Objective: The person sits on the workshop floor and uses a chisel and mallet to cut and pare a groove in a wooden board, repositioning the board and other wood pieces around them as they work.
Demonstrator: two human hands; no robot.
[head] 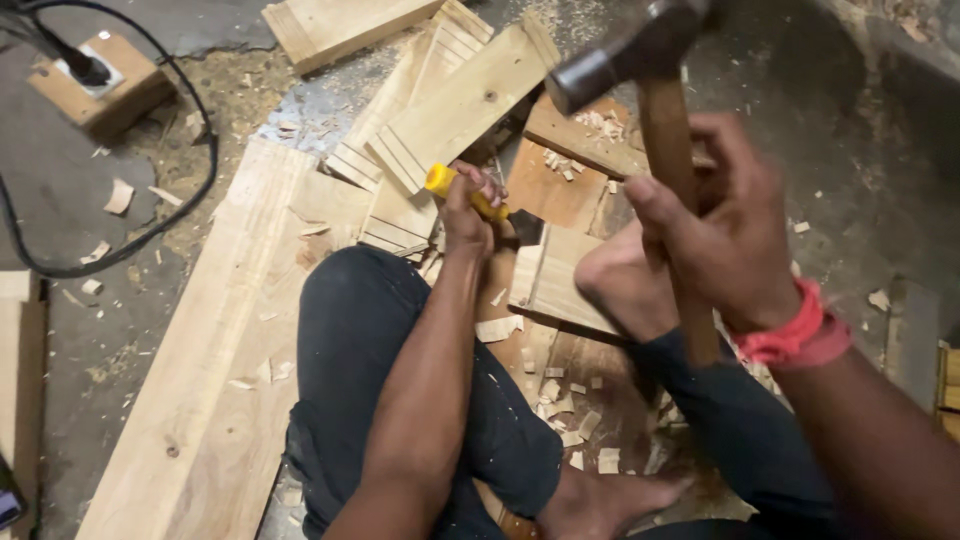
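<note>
The chisel (pixel 470 197) slants down-right onto a wood block (pixel 560 280) on the floor, gripped by the left hand (pixel 468 215). The right hand (pixel 715 235) grips a hammer (pixel 640 50) up above it, off to the right.

left hand (pixel 468 215) fisted low, right hand (pixel 715 225) seemingly raised, fingers clenched.

chisel (pixel 470 195) left of hammer (pixel 640 60), foot (pixel 625 285) on board (pixel 550 280)

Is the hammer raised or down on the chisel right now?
Raised: the hammer head sits clear above the yellow-handled chisel, held in the right hand.
</note>
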